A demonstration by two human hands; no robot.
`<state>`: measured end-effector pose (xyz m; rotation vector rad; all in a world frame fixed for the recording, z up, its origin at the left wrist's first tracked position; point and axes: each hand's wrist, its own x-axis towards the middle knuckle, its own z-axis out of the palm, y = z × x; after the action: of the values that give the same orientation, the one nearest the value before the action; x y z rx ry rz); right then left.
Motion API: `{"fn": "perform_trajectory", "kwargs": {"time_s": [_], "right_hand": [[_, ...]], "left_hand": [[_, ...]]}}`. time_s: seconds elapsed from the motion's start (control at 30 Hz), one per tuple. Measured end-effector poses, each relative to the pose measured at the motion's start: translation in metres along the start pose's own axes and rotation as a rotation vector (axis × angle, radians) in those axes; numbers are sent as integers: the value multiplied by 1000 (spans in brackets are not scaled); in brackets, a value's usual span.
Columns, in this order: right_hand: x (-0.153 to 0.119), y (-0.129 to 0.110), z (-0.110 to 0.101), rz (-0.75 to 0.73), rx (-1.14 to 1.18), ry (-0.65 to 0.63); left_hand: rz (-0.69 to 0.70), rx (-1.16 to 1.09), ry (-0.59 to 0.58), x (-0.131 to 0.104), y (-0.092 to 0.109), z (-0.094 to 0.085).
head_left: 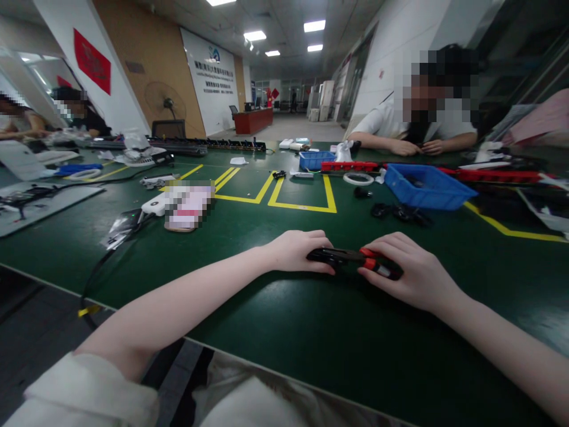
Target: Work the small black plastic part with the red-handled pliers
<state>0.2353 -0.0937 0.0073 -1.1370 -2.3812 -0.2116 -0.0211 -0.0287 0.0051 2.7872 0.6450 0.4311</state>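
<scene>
My left hand (302, 250) is closed, its thumb and fingers around a dark, glossy black piece (323, 255). What kind of piece it is, I cannot make out. To the right, my right hand (406, 264) is closed on the red-and-black handles of a hand tool (377, 265) that looks like pliers. The tool's dark head points left and meets or overlaps the black piece; blur hides exactly where they touch. Both hands are low over the green table (284, 332), close in front of me.
Beyond my right hand lie several small black parts (400, 213) and a blue bin (427, 187). A smaller blue bin (316, 159) and a red strip (351, 167) are farther back. A phone (189, 210) and cable lie left. Across the table sits another person (418, 127).
</scene>
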Motion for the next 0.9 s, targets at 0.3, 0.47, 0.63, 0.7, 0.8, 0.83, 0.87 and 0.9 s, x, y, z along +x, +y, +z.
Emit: {"fn": "perform_trajectory", "kwargs": {"time_s": [0.3,0.47,0.63,0.7,0.8,0.83,0.87,0.9], "right_hand": [[-5,-3,-3,-89,-23,56],[-5,-7,1,-136,-17,34],[-1,-13,0,-160,13,-21],[-1,-13,-1,-164,17,-44],[-1,-12,-1,-166,14,-80],[-1,-12,-2,-168,14,-88],[-2,-12,-2,-173,14,-95],[-2,-11,-2,-178,14,-102]], "left_hand": [[-83,111,21,5,-15,-1],[-186,214,39,18,-41,-5],[-207,308,-12,53,-61,-7],[-201,331,-32,74,-63,-5],[-150,353,-68,110,-60,2],[-131,354,-77,122,-59,5],[-120,361,-74,134,-58,8],[-119,377,-72,145,-58,11]]}}
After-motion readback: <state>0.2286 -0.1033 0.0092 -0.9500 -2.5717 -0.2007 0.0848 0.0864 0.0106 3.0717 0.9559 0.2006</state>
